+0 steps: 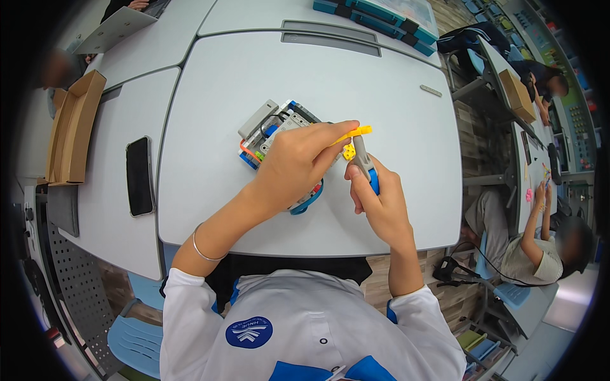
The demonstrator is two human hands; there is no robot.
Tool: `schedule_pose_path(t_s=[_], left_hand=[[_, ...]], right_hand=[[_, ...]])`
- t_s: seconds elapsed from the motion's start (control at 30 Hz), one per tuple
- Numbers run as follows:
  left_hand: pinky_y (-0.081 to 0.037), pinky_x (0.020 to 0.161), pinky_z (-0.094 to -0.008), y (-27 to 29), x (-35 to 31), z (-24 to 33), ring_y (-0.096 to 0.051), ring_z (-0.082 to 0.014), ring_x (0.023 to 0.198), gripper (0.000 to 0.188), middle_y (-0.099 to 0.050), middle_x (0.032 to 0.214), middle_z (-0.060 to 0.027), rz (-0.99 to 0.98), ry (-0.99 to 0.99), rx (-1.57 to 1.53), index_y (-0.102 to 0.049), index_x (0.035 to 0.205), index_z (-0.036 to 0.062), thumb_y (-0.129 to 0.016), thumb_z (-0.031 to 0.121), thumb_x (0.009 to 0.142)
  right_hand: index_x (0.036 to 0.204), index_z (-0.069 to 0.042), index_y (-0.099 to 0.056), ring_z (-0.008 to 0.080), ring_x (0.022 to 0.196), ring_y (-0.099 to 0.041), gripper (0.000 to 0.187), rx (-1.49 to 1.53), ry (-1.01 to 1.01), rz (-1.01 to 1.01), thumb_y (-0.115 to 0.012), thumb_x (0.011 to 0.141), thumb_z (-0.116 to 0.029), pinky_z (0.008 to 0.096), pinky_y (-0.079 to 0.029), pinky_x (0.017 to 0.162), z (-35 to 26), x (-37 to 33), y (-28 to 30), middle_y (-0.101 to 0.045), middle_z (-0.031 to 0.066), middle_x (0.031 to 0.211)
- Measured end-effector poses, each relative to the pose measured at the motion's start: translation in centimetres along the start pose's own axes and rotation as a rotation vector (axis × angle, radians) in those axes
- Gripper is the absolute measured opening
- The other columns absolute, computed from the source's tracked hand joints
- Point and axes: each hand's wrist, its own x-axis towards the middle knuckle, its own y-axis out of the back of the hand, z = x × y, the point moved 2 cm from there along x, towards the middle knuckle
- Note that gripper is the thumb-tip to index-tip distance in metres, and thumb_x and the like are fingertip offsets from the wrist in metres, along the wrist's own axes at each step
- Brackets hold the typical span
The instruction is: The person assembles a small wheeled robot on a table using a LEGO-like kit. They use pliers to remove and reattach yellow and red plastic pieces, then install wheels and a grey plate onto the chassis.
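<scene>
A building-brick robot model (259,130) stands on the white table, with grey, white, black and blue parts and an orange cable. My left hand (298,159) reaches across its front and hides much of it. Between the fingertips of that hand is a yellow toy building piece (361,131). My right hand (381,197) is closed around a grey-and-blue hand tool (363,159), whose grey tip touches or nearly touches the yellow piece. Just left of the tool sits a small yellow block with holes (349,152). A blue curved part (308,202) shows below my left wrist.
A black phone (140,176) and an open cardboard box (79,127) lie at the left. A small grey beam (431,91) rests on the table's right side. Teal storage cases (381,22) stand at the far edge. Other people sit at tables left and right.
</scene>
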Motion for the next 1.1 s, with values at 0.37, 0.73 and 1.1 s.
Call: schedule_pose_path(t_s=[0.37, 0.73, 1.1], left_hand=[[-0.058, 0.066, -0.0268, -0.1, -0.4, 0.1, -0.076, -0.0195, 0.081, 0.029, -0.076, 0.101, -0.0168, 0.029, 0.046, -0.022, -0.07, 0.121, -0.0001, -0.063, -0.002, 0.094], [-0.052, 0.057, -0.0212, 4.9, 1.4, -1.5, -0.074, -0.0141, 0.074, 0.028, -0.076, 0.094, -0.014, 0.281, 0.316, -0.158, -0.067, 0.125, -0.0026, -0.054, 0.009, 0.103], [-0.05, 0.06, -0.0208, 3.0, 1.0, -1.2, -0.072, -0.012, 0.077, 0.027, -0.076, 0.091, -0.0117, 0.129, 0.272, -0.158, -0.07, 0.12, -0.0023, -0.06, 0.014, 0.102]], right_hand=[[0.087, -0.003, -0.057, 0.0053, 0.045, -0.042, 0.031, 0.175, -0.006, 0.02, -0.055, 0.104, -0.029, 0.0249, -0.034, 0.043, 0.4, -0.5, -1.0, -0.048, -0.0029, 0.058], [0.086, -0.005, -0.056, 0.0034, 0.044, -0.039, 0.031, 0.438, -0.141, -0.084, -0.054, 0.105, -0.03, 0.0221, -0.03, 0.042, 0.8, -3.5, -0.4, -0.047, -0.0039, 0.058], [0.084, 0.001, -0.06, 0.0311, 0.053, -0.058, 0.035, -0.697, -0.225, 0.103, -0.057, 0.098, -0.031, 0.0422, -0.047, 0.056, 1.8, 1.1, 2.1, -0.06, 0.0139, 0.061]])
